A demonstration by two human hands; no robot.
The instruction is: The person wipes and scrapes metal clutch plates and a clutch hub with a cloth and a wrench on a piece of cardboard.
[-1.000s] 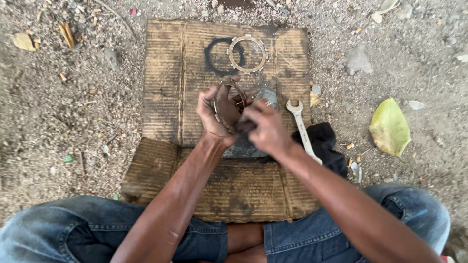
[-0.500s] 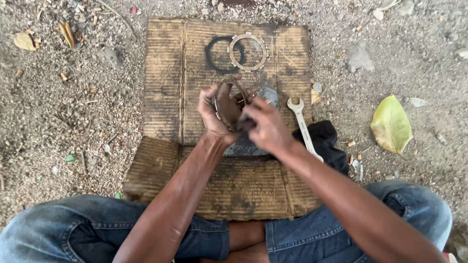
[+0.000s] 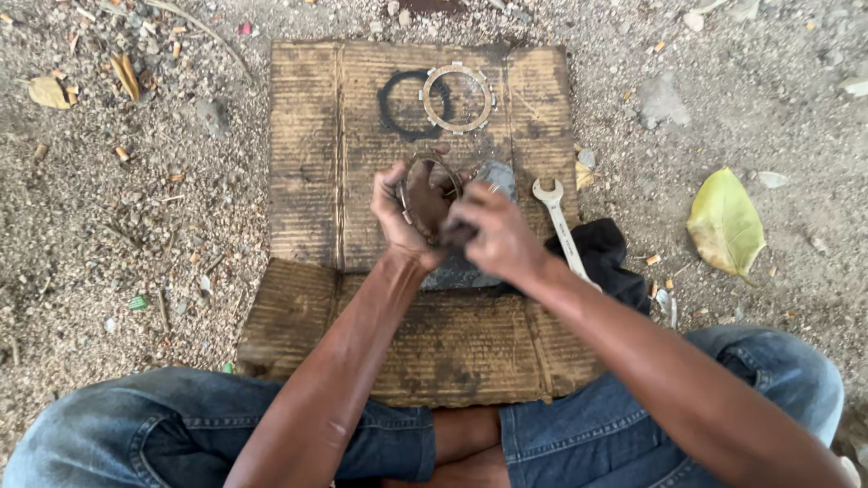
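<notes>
Surroundings: toothed ring on cardboard sheet, upper centre; spanner and black cloth right of centre; yellow leaf far right | Block: grey stone beneath hands | Grip: left hand clamped on thin ring, frame centre; right hand closed, contents hidden, touching it.

This is an outdoor, makeshift repair spot on bare ground rather than a proper workshop: a flattened sheet of cardboard serves as the work surface, laid straight on gravelly dirt. On the cardboard's far part lie a toothed metal ring and a dark ring-shaped oil stain just beside it, while a open-ended spanner and a black rag lie at its right edge. Around the cardboard the ground is strewn with pebbles, twigs and dry leaves, among them a large yellow-green leaf well off to its right.
</notes>
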